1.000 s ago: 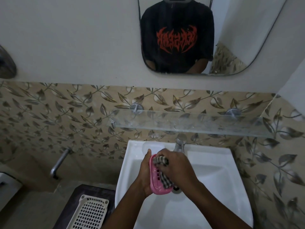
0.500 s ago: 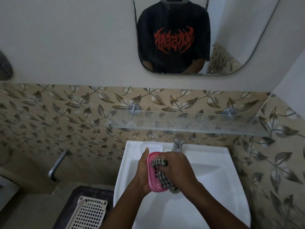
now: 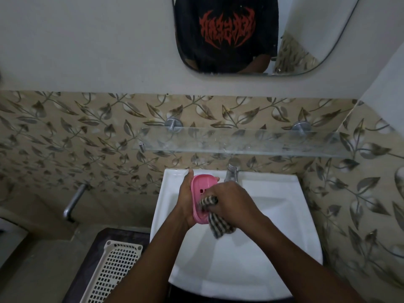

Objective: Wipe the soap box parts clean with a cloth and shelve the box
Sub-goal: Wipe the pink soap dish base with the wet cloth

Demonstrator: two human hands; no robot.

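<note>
Right grip (image 3: 231, 200): fingers curled round a bunched checked cloth (image 3: 219, 227), wad pressed into the near end of the pink soap box part (image 3: 203, 182). The loose tail of the cloth hangs out below the grip, toward me.

Left grip (image 3: 185, 202), touching the part on the other side: wrapped round its back, thumb along the left rim, fingertips hooked over the far rim. The part stands on edge with its open face toward the right grip. Both are above the sink (image 3: 284, 215).

Step in hand, as I read it: wiping the inside of this part. To do it well:
- brace the back with the left palm so that wiping pressure does not twist the part out
- run the wad end to end and push it into the corners and round the drain slots
- the far half shows uncovered, so work there next
- then flip and do the outer face
- gather in the tail so it does not drag in the basin

Just beyond the grips: tap (image 3: 232, 174). Above that, the glass shelf (image 3: 251, 143), the likely drop-off. Nothing shelved yet. Well off to the left and nearer me: a white perforated tray (image 3: 113, 270); cannot tell if it belongs to the box.
</note>
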